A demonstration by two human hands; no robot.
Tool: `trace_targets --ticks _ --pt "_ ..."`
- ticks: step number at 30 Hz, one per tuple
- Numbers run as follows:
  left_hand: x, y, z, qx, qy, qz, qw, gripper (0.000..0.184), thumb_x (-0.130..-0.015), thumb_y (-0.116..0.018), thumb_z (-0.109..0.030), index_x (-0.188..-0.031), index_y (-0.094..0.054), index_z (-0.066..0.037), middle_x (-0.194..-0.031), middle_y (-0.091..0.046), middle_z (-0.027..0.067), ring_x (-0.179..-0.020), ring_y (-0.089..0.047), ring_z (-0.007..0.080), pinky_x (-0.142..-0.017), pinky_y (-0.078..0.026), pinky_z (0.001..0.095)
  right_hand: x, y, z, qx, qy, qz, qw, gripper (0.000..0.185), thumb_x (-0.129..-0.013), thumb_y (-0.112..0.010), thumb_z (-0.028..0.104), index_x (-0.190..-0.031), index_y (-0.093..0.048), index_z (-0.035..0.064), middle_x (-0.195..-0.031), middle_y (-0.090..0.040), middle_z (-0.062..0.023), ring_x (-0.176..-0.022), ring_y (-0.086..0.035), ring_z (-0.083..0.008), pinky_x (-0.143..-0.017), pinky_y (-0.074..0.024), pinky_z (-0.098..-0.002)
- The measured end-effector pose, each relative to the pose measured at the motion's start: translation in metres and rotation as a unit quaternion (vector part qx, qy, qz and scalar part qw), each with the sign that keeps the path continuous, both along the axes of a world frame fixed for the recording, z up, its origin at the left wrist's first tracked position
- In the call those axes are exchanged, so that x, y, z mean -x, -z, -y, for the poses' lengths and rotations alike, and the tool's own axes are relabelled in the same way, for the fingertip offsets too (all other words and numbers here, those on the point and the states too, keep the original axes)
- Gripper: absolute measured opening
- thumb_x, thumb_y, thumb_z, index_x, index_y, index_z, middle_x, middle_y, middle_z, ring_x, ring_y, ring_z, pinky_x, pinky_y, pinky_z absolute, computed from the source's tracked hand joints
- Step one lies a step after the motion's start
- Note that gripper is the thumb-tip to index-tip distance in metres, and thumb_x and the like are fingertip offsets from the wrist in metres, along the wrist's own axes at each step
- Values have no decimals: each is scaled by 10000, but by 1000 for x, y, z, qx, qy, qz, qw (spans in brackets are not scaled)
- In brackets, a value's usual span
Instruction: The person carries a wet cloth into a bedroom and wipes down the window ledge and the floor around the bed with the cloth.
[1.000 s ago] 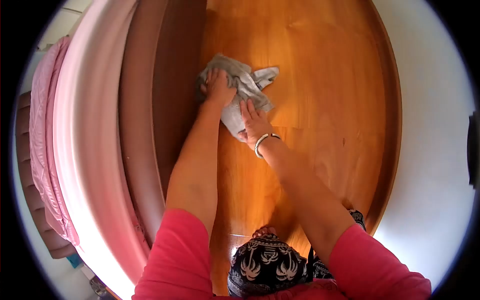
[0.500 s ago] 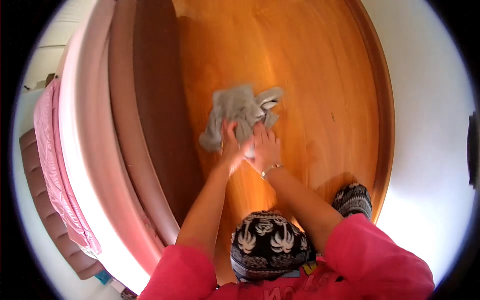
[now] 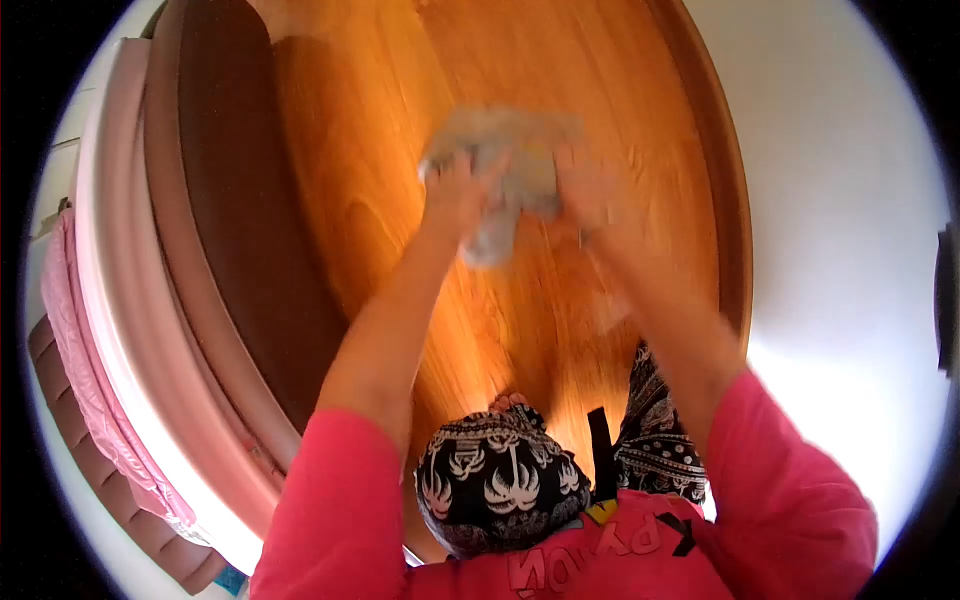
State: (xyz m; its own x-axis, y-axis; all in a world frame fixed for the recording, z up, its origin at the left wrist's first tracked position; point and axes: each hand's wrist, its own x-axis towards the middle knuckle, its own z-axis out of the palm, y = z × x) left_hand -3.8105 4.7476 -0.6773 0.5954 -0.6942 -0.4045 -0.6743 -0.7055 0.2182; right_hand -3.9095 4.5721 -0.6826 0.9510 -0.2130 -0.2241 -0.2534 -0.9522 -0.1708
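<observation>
Where a grey cloth lies bunched on a wooden floor, steady, even pressure counts

As seen from above, through a head-worn camera, the blurred grey cloth appears to lie on the floor ahead of a bent knee in black-and-white patterned trousers. It is between a bed on the left and a white wall on the right, well apart from the wall. The left hand is over the cloth's near left part, its thumb apart from the fingers; blur hides whether they pinch the fabric. The right hand is at the cloth's right edge, fingers pointing forward; whether it grips or merely touches, I cannot tell. A narrow fold of cloth hangs back toward the person between the hands.

To handle the cloth well, it seems best to open out the bunched part, tuck in that loose fold, and bring both palms fully onto the fabric. Equal weight through the two arms should keep it flat, while the knee needs to stay clear of the near edge.
</observation>
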Motion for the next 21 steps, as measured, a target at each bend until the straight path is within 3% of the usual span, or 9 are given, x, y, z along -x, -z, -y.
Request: trace_targets --ticks 1,2,3,5,7,9,14,19,21 --pt "-41 32 16 101 9 54 993 650 -857 -602 -340 -1448 -333 -308 -1303 -446 227 -1145 -514 390 -971 -384 461 -50 -7 29 9 -5 55 998 408 -776 -603 65 -1179 -544 49 -1183 -566 -180 -1098 -563 -336 -877 -478 -425" --pt "-73 35 50 256 -240 -52 935 594 -871 -584 -279 -1419 -375 -190 -1187 -518 210 -1090 -540 397 -863 -467 467 -93 -21 52 32 -16 49 998 377 -791 -590 69 -1167 -566 81 -1269 -542 -170 -1082 -578 -356 -869 -493 -430" --pt "-93 8 67 239 -178 10 954 510 -897 -559 -215 -1389 -423 -212 -1184 -518 207 -1009 -557 388 -828 -477 445 -126 -8 76 22 0 196 980 383 -807 -557 43 -1183 -574 109 -1324 -515 -171 -1098 -570 -368 -894 -487 -424" --pt "-90 -70 82 236 -125 76 961 437 -926 -530 -142 -1354 -470 -213 -1128 -535 199 -908 -581 371 -777 -483 421 -119 -132 71 -71 -5 34 997 521 -768 -657 144 -1264 -517 71 -1282 -552 -141 -1124 -535 -337 -937 -440 -390" --pt "-72 -119 67 321 -76 128 935 422 -927 -525 -128 -1343 -472 -174 -1016 -551 195 -858 -583 366 -759 -481 417 -121 -130 109 -248 -226 324 884 538 -716 -703 159 -1220 -550 52 -1193 -608 -186 -1111 -564 -354 -941 -445 -420" --pt "-40 -143 41 349 35 160 923 413 -922 -524 -109 -1331 -480 -147 -951 -547 201 -814 -573 375 -759 -482 414 -67 -165 102 -139 -236 373 887 502 -716 -609 16 -1213 -547 57 -1115 -631 -202 -1053 -592 -339 -911 -448 -398" --pt "91 -106 -6 374 212 -23 903 561 -819 -554 -133 -1370 -466 -196 -802 -536 104 -693 -565 275 -671 -435 418 115 -164 55 -96 -66 184 976 676 -732 -632 69 -1379 -494 211 -1210 -524 -144 -1115 -486 -340 -962 -350 -443" --pt "204 -1 -47 236 300 -21 924 584 -777 -609 -246 -1346 -482 -212 -1182 -540 90 -1079 -536 202 -904 -384 404 225 -51 -34 2 2 -226 974 528 -783 -584 129 -1301 -505 66 -1306 -481 -194 -1241 -438 -341 -1004 -319 -526" --pt "224 34 -43 202 291 34 935 584 -783 -604 -314 -1345 -477 -225 -1395 -423 92 -1278 -387 195 -964 -325 455 238 25 -71 130 85 -48 987 467 -822 -528 135 -1262 -494 -17 -1325 -455 -237 -1252 -419 -370 -1000 -330 -529"
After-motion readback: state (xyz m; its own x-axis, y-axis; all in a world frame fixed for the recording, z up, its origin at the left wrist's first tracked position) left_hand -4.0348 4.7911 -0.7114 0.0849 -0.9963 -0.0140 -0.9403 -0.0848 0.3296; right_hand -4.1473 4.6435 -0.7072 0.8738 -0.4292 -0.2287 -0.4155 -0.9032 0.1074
